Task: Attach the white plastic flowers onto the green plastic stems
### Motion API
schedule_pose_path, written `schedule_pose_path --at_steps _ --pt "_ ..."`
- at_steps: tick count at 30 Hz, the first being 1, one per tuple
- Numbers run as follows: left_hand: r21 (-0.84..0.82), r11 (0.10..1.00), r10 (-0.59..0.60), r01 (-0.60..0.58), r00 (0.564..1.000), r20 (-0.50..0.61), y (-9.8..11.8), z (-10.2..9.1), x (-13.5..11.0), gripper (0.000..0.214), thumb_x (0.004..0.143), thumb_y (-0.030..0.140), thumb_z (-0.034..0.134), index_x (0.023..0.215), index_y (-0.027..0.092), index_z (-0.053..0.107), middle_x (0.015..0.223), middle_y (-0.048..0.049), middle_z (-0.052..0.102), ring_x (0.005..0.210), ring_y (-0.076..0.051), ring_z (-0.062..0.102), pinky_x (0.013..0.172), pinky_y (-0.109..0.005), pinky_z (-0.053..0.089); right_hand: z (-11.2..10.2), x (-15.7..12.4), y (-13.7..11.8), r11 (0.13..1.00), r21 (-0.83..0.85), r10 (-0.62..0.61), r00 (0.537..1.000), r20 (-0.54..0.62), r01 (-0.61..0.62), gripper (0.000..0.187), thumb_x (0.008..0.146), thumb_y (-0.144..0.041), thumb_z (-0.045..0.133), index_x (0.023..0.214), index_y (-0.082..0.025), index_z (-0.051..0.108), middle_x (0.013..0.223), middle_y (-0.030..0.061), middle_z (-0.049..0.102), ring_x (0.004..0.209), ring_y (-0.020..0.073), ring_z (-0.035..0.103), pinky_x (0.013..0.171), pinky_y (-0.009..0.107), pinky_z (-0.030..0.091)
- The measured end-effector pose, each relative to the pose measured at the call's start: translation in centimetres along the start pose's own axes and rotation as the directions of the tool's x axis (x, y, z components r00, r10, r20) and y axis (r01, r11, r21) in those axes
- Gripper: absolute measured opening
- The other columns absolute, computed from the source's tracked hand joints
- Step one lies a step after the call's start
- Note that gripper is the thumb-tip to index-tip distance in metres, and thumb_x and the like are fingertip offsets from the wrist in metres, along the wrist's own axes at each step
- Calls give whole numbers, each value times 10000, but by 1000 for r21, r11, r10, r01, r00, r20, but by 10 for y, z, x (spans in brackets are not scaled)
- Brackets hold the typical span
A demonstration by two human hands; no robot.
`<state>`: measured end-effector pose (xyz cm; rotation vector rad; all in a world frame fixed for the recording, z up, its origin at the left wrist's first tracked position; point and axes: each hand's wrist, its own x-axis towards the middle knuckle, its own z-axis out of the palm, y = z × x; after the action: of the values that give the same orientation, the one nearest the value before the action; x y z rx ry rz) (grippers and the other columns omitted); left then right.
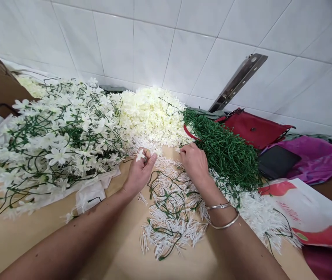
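Note:
My left hand [141,166] is closed in a pinch on a small white artificial flower [140,155]. Another pale blossom shows just beyond its thumb. My right hand [194,160] is level with it, fingers curled and pressed together; whatever they hold is hidden behind the knuckles. Between and below both hands lies a heap of thin white stamens [172,221], with several loose green stems on top. Just past the hands rises a pile of cream flower heads [151,112]. A bundle of green stems [227,149] lies right of my right hand.
A large heap of white flowers on green stems [58,136] fills the left. At right are a red bag [249,128], a black wallet-like item [279,161], purple plastic [319,157] and a white-and-red packet [308,214]. A metal bracket [238,81] leans against the tiled wall.

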<state>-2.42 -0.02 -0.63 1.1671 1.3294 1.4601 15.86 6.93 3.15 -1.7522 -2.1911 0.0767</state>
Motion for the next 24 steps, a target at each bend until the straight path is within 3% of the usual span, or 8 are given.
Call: schedule_pose_path --at_steps 4,7,10,13,16,20,24 --pt "-65 998 30 -24 995 96 6 0 0 316 930 510 614 960 197 582 633 67 521 486 -80 403 489 -220 331 -1 -21 -9 953 221 -189 976 -109 209 162 932 -136 589 869 -206 720 930 61 701 837 208 664 773 322 467" --pt "-91 996 18 -4 989 149 7 0 0 378 926 539 605 971 167 653 710 18 632 484 -76 436 479 -228 350 4 -42 -22 848 299 -362 891 -275 437 159 983 -159 574 922 -209 713 919 54 717 872 205 674 798 331 480" --pt "-135 990 52 -29 983 174 6 1 2 364 870 526 687 853 162 690 685 14 636 525 -86 490 531 -229 412 9 -58 -32 795 283 -433 829 -354 536 175 1022 -161 532 990 -213 696 963 61 748 910 197 695 822 333 489" --pt "-218 975 75 -26 973 219 2 2 3 308 799 459 776 840 160 716 757 -19 708 671 -126 618 690 -258 508 10 -64 -31 777 341 -389 830 -401 529 152 1010 -143 546 1015 -223 674 976 53 757 941 192 708 868 327 522" --pt "-235 972 52 -2 977 207 -2 1 5 274 779 386 797 924 161 742 838 -43 744 769 -143 659 762 -277 522 10 -62 -22 812 378 -287 867 -407 446 164 987 -128 543 1042 -214 671 1018 72 743 966 214 703 882 350 544" --pt "-162 987 47 -21 987 156 -5 -1 6 305 793 318 776 1056 166 751 808 -22 721 725 -123 622 702 -256 499 18 -56 -9 936 232 -205 946 -250 264 242 935 -99 520 1096 -176 684 1071 135 701 993 290 665 886 436 528" --pt "-108 994 43 -29 990 133 -6 -2 5 348 778 281 782 1107 169 763 770 -9 698 692 -118 604 669 -253 496 26 -49 1 973 126 -179 975 -135 195 156 911 -130 546 900 -200 685 924 115 680 909 296 613 864 437 494"
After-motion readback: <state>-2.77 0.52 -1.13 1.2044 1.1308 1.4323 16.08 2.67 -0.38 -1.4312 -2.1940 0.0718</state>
